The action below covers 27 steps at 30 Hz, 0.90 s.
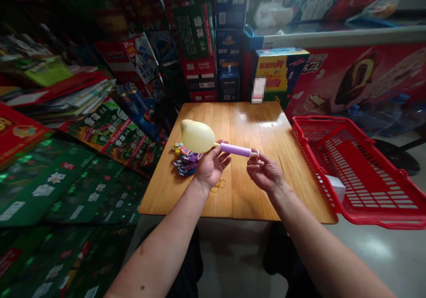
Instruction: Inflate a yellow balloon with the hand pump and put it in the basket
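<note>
A pale yellow balloon, partly inflated, sits on the left tip of a purple hand pump. My left hand pinches the balloon's neck where it meets the pump, its other fingers partly curled. The fingers of my right hand are closed on the white end of the pump. Both hands are above the wooden table. Crumpled purple and blue wrappers or balloons lie below the balloon; exactly which is hard to tell. Yellow rubber bands rest beside my left wrist.
A red plastic basket stands against the table's right side, with a white box in it. Green cartons are stacked at the left. A yellow and blue box and blue boxes are behind the table.
</note>
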Tool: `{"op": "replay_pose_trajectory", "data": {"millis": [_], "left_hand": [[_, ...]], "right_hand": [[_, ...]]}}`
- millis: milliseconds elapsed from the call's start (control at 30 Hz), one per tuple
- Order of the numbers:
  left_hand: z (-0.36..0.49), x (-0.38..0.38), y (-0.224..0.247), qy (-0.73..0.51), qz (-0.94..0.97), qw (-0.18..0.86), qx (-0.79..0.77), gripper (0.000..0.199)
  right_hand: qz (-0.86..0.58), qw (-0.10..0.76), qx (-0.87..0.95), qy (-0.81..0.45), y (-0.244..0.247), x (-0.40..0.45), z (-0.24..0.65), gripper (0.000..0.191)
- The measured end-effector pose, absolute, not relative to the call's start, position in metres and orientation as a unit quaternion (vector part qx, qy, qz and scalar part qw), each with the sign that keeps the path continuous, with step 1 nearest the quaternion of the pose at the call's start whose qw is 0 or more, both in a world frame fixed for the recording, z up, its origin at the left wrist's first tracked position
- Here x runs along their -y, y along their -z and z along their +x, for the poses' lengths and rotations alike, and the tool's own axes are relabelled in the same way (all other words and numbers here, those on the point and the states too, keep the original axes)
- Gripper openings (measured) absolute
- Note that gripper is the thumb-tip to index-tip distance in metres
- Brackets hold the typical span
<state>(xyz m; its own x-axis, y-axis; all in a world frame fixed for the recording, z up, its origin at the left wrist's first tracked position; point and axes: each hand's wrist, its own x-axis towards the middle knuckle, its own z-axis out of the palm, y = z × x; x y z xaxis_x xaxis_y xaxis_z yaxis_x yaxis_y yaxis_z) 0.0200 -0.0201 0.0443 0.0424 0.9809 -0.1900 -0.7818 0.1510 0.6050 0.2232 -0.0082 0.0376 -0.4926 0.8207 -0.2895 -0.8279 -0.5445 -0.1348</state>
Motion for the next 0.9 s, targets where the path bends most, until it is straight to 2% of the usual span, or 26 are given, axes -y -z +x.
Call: {"op": "replay_pose_trajectory", "data": {"millis": [133,333,500,667,900], "left_hand": [[0.022,0.008,-0.049,-0.62,0.152,0.713,-0.289,0.028],[0.025,0.009,-0.052,-0.643,0.138,0.7,-0.277,0.026],[0.028,0.014,-0.053,-0.662,0.145,0.681,-0.277,0.028],[0.014,0.011,-0.055,-0.694,0.132,0.653,-0.274,0.023],[0.024,0.022,-0.053,-0.635,0.165,0.707,-0.262,0.029]], "right_hand": [[-0.147,0.456,-0.001,-0.878,-0.046,0.001,0.228,0.014],[-0.159,0.489,0.014,-0.857,-0.052,0.003,0.221,0.013],[-0.154,0.483,0.038,-0.861,-0.05,0.006,0.225,0.016],[-0.14,0.51,0.062,-0.846,-0.055,0.006,0.242,0.013],[-0.152,0.472,0.096,-0.863,-0.054,0.018,0.224,0.015]]}}
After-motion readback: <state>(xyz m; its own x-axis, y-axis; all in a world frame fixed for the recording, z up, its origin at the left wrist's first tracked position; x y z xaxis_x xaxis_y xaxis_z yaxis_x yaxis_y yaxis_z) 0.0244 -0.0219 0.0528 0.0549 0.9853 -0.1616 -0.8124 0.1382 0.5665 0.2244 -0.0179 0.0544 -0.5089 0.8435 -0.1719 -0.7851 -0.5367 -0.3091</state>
